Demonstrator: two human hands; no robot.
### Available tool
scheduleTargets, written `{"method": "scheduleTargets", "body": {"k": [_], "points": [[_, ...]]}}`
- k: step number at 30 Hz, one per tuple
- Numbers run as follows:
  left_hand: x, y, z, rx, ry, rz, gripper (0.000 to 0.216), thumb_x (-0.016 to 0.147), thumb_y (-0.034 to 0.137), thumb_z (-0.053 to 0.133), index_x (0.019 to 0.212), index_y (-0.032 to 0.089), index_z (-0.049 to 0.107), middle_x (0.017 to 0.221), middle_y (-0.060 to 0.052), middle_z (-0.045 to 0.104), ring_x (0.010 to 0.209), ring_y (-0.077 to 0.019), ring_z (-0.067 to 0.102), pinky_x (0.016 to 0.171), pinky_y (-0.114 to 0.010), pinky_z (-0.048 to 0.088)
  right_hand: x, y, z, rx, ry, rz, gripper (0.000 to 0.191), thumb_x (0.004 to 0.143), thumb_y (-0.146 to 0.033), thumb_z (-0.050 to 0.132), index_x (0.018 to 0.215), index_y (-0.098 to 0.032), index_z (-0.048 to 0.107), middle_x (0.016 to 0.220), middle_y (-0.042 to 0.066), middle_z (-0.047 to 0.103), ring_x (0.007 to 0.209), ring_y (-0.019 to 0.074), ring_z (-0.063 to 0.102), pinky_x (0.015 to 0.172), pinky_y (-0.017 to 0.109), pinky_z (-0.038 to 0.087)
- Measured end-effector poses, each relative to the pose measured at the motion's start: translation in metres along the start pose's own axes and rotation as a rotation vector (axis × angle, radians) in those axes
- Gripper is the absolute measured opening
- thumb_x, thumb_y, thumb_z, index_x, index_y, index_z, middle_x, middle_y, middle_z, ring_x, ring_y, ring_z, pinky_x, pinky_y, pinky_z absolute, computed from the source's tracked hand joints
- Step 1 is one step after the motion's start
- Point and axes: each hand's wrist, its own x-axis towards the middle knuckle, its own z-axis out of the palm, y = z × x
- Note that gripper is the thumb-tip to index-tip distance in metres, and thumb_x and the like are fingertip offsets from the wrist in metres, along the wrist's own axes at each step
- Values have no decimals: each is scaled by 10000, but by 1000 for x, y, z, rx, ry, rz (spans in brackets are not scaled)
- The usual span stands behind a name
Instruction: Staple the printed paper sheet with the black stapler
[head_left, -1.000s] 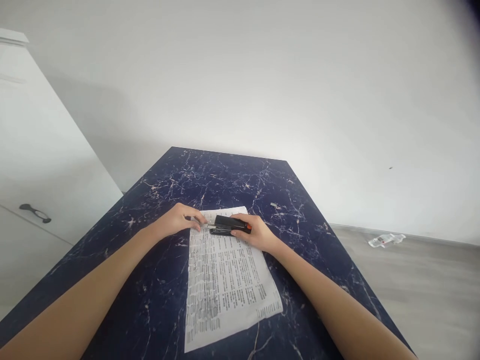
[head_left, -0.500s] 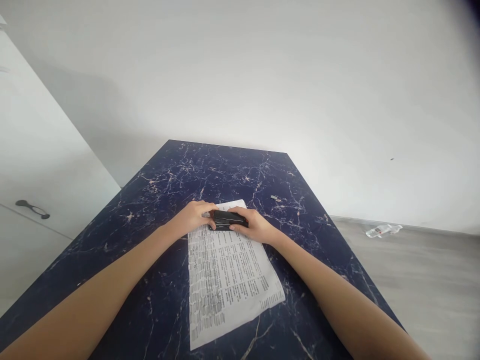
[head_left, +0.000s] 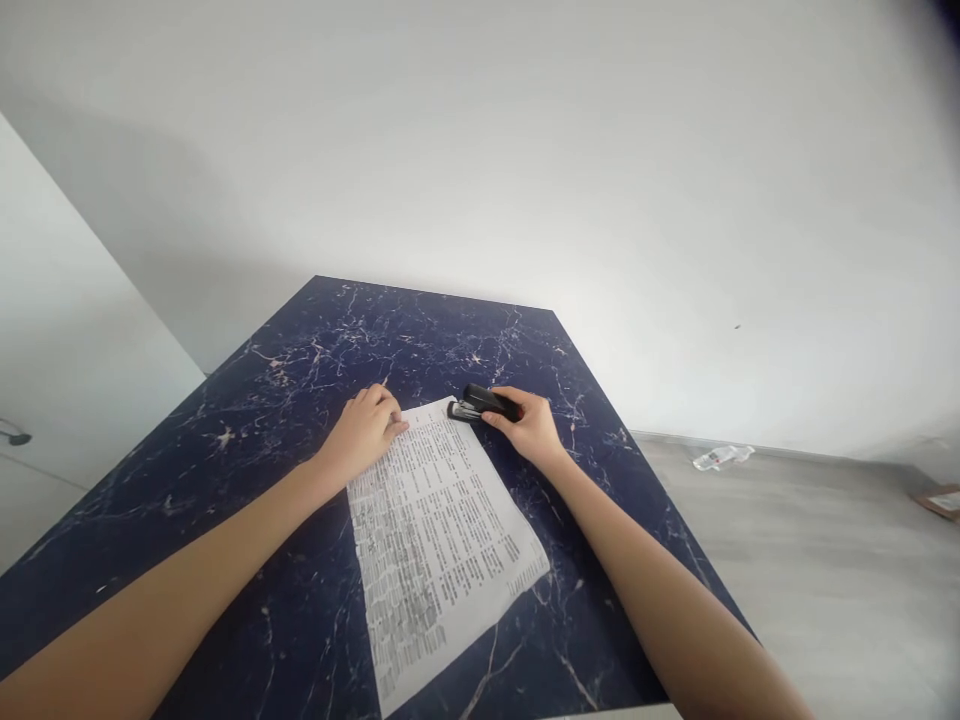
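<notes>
Right hand (head_left: 527, 425) gripping black stapler (head_left: 491, 401) | left hand (head_left: 365, 428) at paper (head_left: 457, 530) edge, grip unclear

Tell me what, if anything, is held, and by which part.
The right hand holds the stapler by its rear end; the left hand touches the paper.

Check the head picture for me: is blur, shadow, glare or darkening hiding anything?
Head view: print on the paper is smeared past reading, but the stapler in the right grip has a clear outline; head view: soft shadow dims the wall at left, and the upper right corner goes dark; head view: no strong glare on the table.
</notes>
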Motion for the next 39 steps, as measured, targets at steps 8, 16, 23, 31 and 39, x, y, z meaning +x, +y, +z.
{"method": "scheduleTargets", "body": {"k": [8,16,23,31,39], "points": [[-2,-5,3,-43,-41,-37,113,979,231,551,1058,180,615,1023,-105,648,992,-290,602,884,-429,475,11,32,-26,-82,-91,72,373,811,-386,772,1131,-194,766,1032,59,784,901,261,720,856,395,537],[-12,2,-14,-37,42,-41,76,996,165,494,984,208,556,991,-81,658,939,-277,633,817,-411,474,10,31,-24,-9,-135,62,399,800,-398,800,1142,-194,764,1058,64,778,934,264,716,891,403,535],[-8,-2,-35,-185,64,-99,83,992,161,520,1033,233,529,1048,-67,728,800,-228,708,693,-329,486,7,19,-26,284,-376,94,416,728,-372,894,1088,-188,793,1032,67,777,923,243,710,858,383,553],[-4,-16,-31,-264,50,-93,79,1012,259,539,1064,239,595,1196,-85,738,875,-229,721,831,-385,519,4,-16,-29,162,-688,-14,309,803,-329,841,1088,-228,783,1015,48,759,856,216,684,731,357,539],[2,-34,-26,-213,44,-114,223,1018,309,513,1168,249,667,1202,-99,724,1025,-274,681,925,-475,522,-6,-48,-19,75,-766,-117,253,853,-297,781,1088,-230,714,1066,29,711,852,173,636,747,326,499]]}}
